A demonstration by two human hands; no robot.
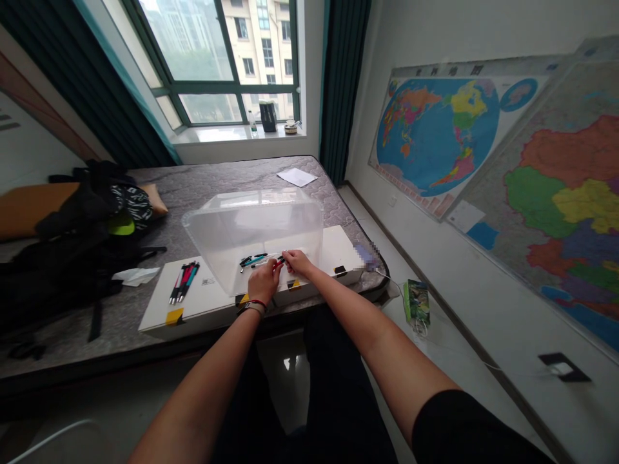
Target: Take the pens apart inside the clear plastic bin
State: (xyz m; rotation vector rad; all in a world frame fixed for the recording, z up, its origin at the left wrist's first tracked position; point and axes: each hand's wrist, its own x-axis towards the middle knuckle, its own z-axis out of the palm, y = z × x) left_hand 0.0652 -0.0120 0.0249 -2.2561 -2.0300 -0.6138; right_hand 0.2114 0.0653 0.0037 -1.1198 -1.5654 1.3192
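Both hands meet in front of a clear plastic bin [213, 238] lying on its side with its opening toward me. My left hand [264, 283] is closed around a pen [279, 262] with a red part showing. The fingers of my right hand [296, 263] pinch the dark end of the same pen. Inside the bin, just beyond my left hand, lie several loose pens and pen parts [253, 260], some teal and black. On the white box to the left, a row of assembled pens [184, 282] in red, teal and black lies side by side.
Flat white boxes [217, 303] with yellow-black tape lie along the front edge of the mattress [242, 174]. Black bags [91, 219] and a white tissue [137, 276] are at left. A paper sheet [297, 176] lies at the back. A green packet [416, 301] is on the floor at right.
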